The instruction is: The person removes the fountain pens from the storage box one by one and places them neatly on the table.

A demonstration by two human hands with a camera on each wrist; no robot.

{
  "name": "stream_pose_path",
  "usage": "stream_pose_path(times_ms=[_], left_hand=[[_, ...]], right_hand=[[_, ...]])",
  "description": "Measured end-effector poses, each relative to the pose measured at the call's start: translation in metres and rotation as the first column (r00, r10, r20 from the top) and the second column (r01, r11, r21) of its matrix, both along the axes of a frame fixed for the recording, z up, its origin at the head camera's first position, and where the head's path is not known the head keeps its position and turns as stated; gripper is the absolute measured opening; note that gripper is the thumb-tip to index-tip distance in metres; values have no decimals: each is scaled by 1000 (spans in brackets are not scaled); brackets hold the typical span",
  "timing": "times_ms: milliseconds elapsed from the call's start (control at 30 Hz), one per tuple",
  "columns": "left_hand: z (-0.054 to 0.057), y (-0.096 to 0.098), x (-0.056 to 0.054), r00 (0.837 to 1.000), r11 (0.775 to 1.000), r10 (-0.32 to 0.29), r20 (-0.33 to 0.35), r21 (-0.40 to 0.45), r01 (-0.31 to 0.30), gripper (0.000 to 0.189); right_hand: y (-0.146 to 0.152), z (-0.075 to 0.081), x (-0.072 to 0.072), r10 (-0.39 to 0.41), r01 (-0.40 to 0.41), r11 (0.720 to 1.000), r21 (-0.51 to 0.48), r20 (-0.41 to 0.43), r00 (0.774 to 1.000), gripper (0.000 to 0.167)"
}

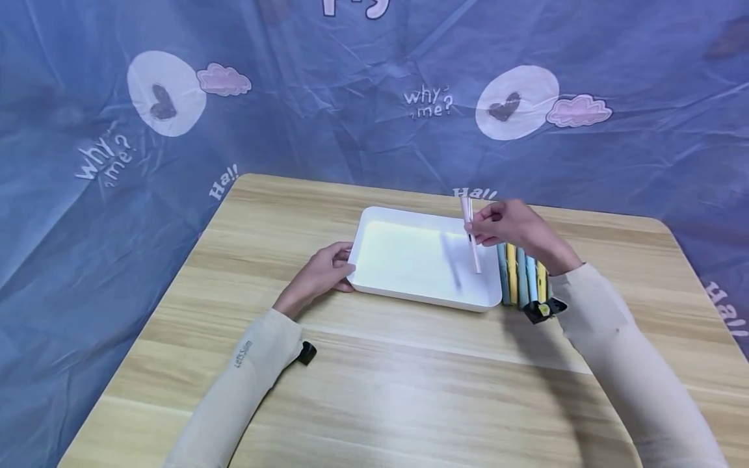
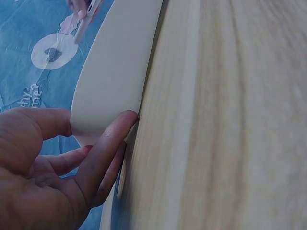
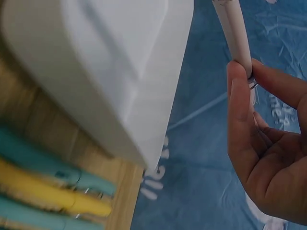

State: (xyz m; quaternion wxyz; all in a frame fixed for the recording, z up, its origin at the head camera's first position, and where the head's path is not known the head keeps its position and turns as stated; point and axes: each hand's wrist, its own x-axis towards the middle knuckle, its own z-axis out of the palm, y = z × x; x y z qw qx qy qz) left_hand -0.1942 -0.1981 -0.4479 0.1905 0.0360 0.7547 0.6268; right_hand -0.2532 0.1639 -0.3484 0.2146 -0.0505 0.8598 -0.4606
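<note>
A white rectangular tray lies on the wooden table. At its left end my left hand grips the near corner, with thumb and fingers around the wall, as the left wrist view also shows. Over the tray's right side, my right hand pinches a pale pinkish-white pen between thumb and fingers. The pen hangs steeply, its lower end above the tray floor, casting a shadow there. Just right of the tray lies a row of several teal, blue and yellow pens, partly hidden beneath my right forearm in the head view.
The wooden table reaches toward me in front of the tray. A blue printed cloth hangs behind the table and down its left side. Each wrist carries a small black camera mount.
</note>
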Motion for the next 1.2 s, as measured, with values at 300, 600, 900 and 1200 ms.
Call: stream_pose_path(times_ms=[300,600,900,1200], left_hand=[[-1,-1,-1,1000,1000,-6,-5,-4,6,58],[-2,-2,-2,1000,1000,-9,-5,-9,9,57],[-1,-1,-3,1000,1000,-11,4,-2,11,57],[-1,-1,-2,1000,1000,-9,13,3,9,58]], right_hand=[[33,-3,10,-84,84,996,4,-8,996,46],[75,-12,20,-148,148,989,27,-6,989,55],[108,-25,32,-205,205,978,19,-30,978,49],[141,-32,43,-256,257,963,-78,21,966,9]])
